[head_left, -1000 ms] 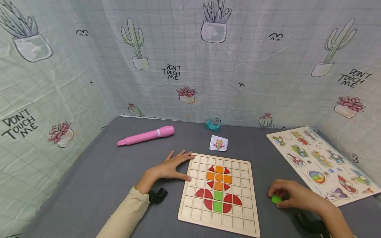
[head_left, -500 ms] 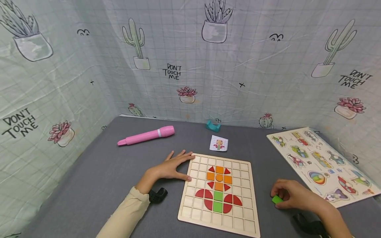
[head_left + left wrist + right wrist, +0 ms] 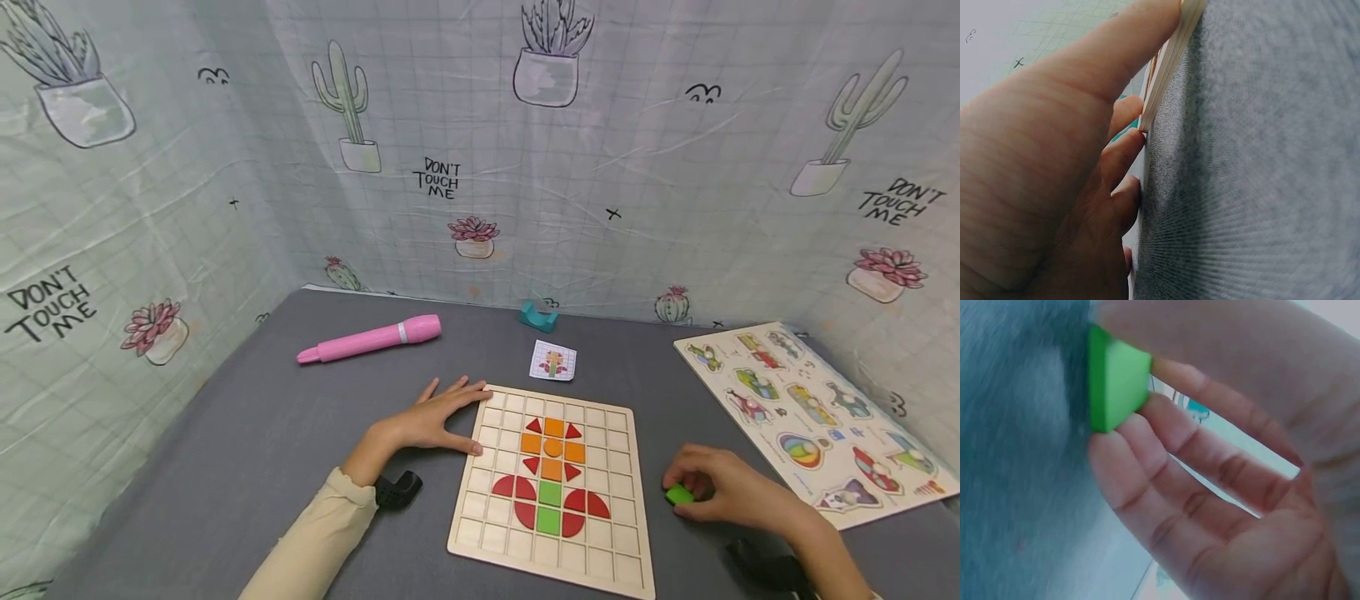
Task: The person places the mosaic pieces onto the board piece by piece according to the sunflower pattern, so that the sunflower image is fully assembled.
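Observation:
A wooden grid board (image 3: 600, 554) lies on the grey table, with orange squares, an orange circle (image 3: 552, 447), red triangles, red quarter-round pieces and two green squares (image 3: 549, 521) set in it. My left hand (image 3: 427, 423) touches the board's left edge with spread, straight fingers. In the left wrist view, the thumb meets the edge of the board (image 3: 1172, 62). To the right of the board, my right hand (image 3: 731, 493) pinches a green square tile (image 3: 679, 495) close to the table. Fingers and thumb hold this green tile (image 3: 1124, 384) by its edges in the right wrist view.
A small pattern card (image 3: 552, 361) lies behind the board, with a teal cradle-shaped piece (image 3: 538, 317) farther back. A pink pen-shaped object (image 3: 371, 340) is at the back left. A vehicle picture puzzle board (image 3: 765, 433) lies at the right. Printed cloth (image 3: 480, 125) encloses the table.
My right hand has shifted left toward the board with the green tile, after a slight move right. My left hand has stayed on the board's edge.

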`<state>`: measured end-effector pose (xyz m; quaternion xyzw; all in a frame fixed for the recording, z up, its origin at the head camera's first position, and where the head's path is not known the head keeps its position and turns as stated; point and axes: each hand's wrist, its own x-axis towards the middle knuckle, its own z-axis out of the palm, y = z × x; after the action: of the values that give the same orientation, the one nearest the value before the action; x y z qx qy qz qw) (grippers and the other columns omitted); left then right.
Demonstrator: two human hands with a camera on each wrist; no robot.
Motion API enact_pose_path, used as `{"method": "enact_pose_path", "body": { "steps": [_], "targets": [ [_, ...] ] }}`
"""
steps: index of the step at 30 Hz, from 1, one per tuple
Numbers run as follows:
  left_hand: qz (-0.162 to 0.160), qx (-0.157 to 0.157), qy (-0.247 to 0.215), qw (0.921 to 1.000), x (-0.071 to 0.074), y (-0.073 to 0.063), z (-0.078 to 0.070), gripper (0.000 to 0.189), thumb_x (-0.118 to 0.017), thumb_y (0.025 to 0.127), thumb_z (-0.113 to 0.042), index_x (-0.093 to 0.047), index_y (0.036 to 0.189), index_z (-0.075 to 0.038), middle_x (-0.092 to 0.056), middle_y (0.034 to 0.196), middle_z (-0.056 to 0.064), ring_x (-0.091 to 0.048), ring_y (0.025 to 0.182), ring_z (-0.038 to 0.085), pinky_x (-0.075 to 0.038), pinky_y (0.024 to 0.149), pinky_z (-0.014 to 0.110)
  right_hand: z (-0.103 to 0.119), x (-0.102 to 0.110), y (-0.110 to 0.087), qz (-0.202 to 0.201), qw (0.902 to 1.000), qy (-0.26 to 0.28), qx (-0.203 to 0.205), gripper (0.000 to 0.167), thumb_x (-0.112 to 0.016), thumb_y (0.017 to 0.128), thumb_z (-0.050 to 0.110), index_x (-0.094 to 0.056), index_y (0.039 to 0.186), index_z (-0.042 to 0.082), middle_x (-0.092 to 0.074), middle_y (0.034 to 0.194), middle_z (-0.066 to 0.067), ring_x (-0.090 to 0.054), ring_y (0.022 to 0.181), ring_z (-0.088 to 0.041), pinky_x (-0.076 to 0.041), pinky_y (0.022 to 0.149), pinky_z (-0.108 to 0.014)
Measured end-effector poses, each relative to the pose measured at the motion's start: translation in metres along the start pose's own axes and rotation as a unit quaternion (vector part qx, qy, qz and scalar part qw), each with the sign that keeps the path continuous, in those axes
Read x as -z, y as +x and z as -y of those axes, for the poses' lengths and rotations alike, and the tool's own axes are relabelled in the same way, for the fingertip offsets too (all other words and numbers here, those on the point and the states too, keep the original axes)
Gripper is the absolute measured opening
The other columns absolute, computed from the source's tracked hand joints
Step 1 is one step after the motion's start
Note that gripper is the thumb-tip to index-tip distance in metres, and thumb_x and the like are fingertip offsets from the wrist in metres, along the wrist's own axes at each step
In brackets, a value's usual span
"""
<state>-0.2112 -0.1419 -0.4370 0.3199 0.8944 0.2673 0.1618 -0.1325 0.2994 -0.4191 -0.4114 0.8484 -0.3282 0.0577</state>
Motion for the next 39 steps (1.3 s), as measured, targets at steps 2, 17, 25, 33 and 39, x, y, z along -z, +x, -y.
{"method": "enact_pose_path", "body": {
  "steps": [2,17,25,33,39],
  "targets": [
    [0.000,-0.001,0.000,1.0000,0.000,0.001,0.000,0.085,-0.074,0.084,-0.045,-0.033,0.153,-0.018,-0.022,0.162,0.005,-0.005,0.151,0.029,0.008,0.115,0.060,0.003,-0.002,0.005,-0.002,1.0000,-0.009,0.000,0.022,-0.080,0.080,0.007,-0.067,0.096,0.013,-0.056,0.088,0.006,-0.053,0.070,0.000,-0.049,0.055,-0.022],
    [-0.008,-0.008,-0.001,0.9999,-0.004,0.001,0.001,0.086,-0.075,0.083,-0.045,-0.034,0.153,-0.017,-0.023,0.162,0.006,-0.007,0.150,0.031,0.007,0.115,0.061,0.046,-0.015,0.045,0.069,0.9949,0.026,-0.069,0.014,-0.076,0.084,0.016,-0.069,0.095,0.015,-0.055,0.096,0.007,-0.050,0.074,0.000,-0.050,0.063,-0.022],
    [-0.008,-0.005,0.003,0.9999,-0.002,0.002,0.001,0.085,-0.075,0.083,-0.045,-0.034,0.153,-0.017,-0.023,0.161,0.005,-0.006,0.151,0.029,0.007,0.116,0.060,0.064,-0.034,0.063,0.105,0.9918,0.033,-0.065,0.013,-0.077,0.084,0.017,-0.069,0.094,0.015,-0.053,0.094,0.011,-0.047,0.076,0.000,-0.048,0.066,-0.019],
    [-0.007,-0.008,0.001,0.9999,-0.003,0.001,0.000,0.085,-0.075,0.083,-0.044,-0.034,0.153,-0.017,-0.023,0.161,0.006,-0.007,0.150,0.030,0.007,0.115,0.061,0.079,-0.053,0.072,0.115,0.9931,0.015,-0.017,0.013,-0.073,0.084,0.008,-0.068,0.093,0.016,-0.053,0.096,0.010,-0.047,0.080,0.000,-0.046,0.067,-0.016],
    [-0.010,-0.010,-0.004,0.9999,-0.002,0.001,-0.001,0.085,-0.076,0.083,-0.043,-0.034,0.153,-0.016,-0.022,0.162,0.007,-0.006,0.150,0.032,0.007,0.115,0.062,0.087,-0.062,0.078,0.135,0.9907,-0.017,0.003,0.014,-0.075,0.084,0.012,-0.070,0.096,0.018,-0.054,0.099,0.012,-0.047,0.089,0.000,-0.046,0.076,-0.016]
  ]
}}
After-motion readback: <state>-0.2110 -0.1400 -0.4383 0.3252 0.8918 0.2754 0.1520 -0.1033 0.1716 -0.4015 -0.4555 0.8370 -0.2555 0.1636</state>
